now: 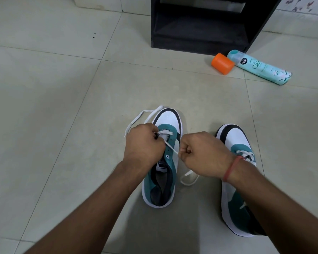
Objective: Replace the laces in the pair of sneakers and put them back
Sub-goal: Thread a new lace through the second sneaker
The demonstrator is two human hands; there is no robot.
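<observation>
Two white, teal and black sneakers stand on the tiled floor, toes pointing away from me. On the left sneaker a white lace runs through the lowest eyelets only. My left hand grips the lace at the eyelets on the shoe's left side. My right hand pinches the lace's other strand and holds it taut to the right of the shoe. One loose end loops on the floor beyond the toe, the other lies between the shoes. The right sneaker is laced and partly hidden under my right forearm.
A black open shelf unit stands on the floor straight ahead. In front of it lie a teal spray can and an orange cap. Pale tiles spread to the left and right.
</observation>
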